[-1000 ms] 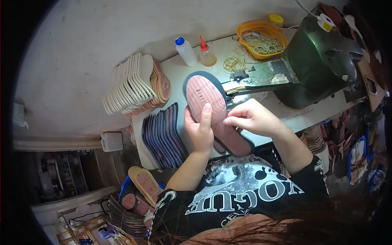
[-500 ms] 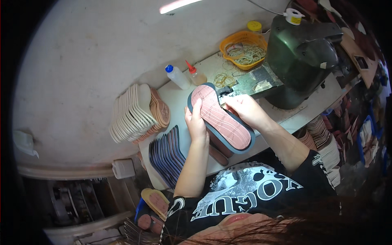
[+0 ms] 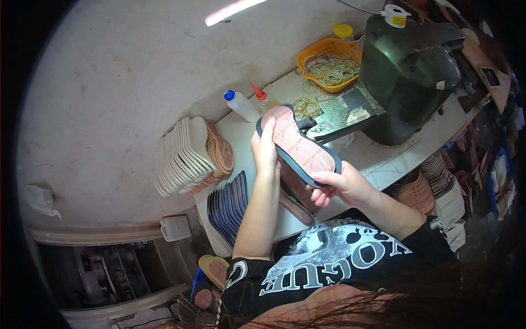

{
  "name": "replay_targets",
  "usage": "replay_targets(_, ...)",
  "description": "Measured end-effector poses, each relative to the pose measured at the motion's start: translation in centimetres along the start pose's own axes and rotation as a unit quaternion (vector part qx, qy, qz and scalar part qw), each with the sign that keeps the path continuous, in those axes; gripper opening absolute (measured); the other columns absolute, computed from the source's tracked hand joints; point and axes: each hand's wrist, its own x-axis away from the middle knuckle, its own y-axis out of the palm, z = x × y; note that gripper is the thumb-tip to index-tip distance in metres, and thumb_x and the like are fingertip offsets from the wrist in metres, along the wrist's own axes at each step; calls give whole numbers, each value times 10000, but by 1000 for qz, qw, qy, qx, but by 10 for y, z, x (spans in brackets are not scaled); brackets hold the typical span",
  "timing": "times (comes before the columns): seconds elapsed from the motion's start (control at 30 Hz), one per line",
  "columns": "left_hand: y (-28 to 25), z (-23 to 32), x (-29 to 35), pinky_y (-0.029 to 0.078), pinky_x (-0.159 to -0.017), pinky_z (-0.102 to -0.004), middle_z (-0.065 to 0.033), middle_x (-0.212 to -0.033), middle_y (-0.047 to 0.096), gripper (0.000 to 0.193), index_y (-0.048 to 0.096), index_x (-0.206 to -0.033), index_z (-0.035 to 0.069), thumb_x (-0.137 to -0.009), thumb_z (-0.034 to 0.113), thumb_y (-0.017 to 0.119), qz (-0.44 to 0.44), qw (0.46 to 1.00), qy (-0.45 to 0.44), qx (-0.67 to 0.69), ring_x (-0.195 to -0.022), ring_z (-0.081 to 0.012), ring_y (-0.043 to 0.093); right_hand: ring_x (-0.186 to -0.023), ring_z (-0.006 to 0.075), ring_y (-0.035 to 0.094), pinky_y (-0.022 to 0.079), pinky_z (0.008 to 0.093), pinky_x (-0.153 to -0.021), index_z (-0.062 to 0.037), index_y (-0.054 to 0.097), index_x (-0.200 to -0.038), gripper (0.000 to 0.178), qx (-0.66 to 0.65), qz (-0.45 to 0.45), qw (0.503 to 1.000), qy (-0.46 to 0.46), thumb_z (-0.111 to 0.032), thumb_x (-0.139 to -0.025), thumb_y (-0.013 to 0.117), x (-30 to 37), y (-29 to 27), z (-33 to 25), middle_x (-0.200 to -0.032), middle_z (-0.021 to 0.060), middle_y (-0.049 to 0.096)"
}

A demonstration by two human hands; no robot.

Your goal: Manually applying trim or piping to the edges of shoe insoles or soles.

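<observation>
Both hands hold up one shoe sole (image 3: 298,143), pink on its face with a dark blue-grey rim. My left hand (image 3: 266,145) grips its far left end, thumb lying on the pink face. At the near right end my right hand (image 3: 341,185) pinches the edge, thumb on top and fingers curled below. The sole is tilted over the white table, its far end close to the arm of a dark green machine (image 3: 350,112). Below it, more brownish soles (image 3: 298,207) lie near the table's front edge, partly hidden by the held sole and my left forearm.
Left on the table stand a row of dark soles (image 3: 227,205) and a stack of cream soles (image 3: 181,156). A blue-capped bottle (image 3: 242,107) and a red-tipped bottle (image 3: 266,100) stand behind. An orange basket (image 3: 302,57) holds pale bands. More soles (image 3: 419,194) are stacked at right.
My right hand has moved from the sole's far right side, beside the machine, down to its near end. The left hand keeps its hold, and the view has shifted slightly.
</observation>
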Motion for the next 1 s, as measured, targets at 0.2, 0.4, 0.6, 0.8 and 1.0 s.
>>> replay_targets(0.2,-14,23,-33,481,-852,-316,-145,-1053,653,489,594,-1094,-98,-880,340,632,-24,961,-29,-275,-941,-223,633,-596,166,651,529,257,-561,52,622,-914,309,-52,74,994,-59,-249,-924,552,-26,22,15,-726,128,662)
replay_targets(0.4,-17,56,-65,191,-1108,-470,-219,-1409,391,558,631,-1156,77,-742,438,724,-170,782,282,-529,-1391,-338,202,-577,144,640,522,237,-548,44,611,-931,336,-107,110,985,-78,-286,-928,549,-52,29,18,-743,126,666)
replay_targets(0.6,1,80,-83,-32,-1115,-555,-91,-1295,529,433,683,-963,145,-678,463,752,-515,613,185,-570,-1375,-294,258,-613,147,658,536,236,-570,26,606,-970,358,-88,115,988,-59,-323,-937,534,-68,39,7,-775,131,672)
replay_targets(0.8,20,95,-91,292,-990,-383,-24,-837,590,407,652,-860,82,-731,456,748,-545,573,-53,-610,-998,-173,489,-741,196,686,565,275,-666,45,572,-1054,423,-86,110,990,-33,-362,-946,522,-67,37,-4,-856,160,672)
replay_targets(1.0,7,89,-88,412,-640,-250,27,-685,546,322,623,-824,50,-778,342,749,-541,640,-88,-539,-693,-73,475,-793,219,693,574,292,-704,34,565,-1124,420,-62,97,993,-9,-347,-960,501,-68,30,-6,-926,184,674)
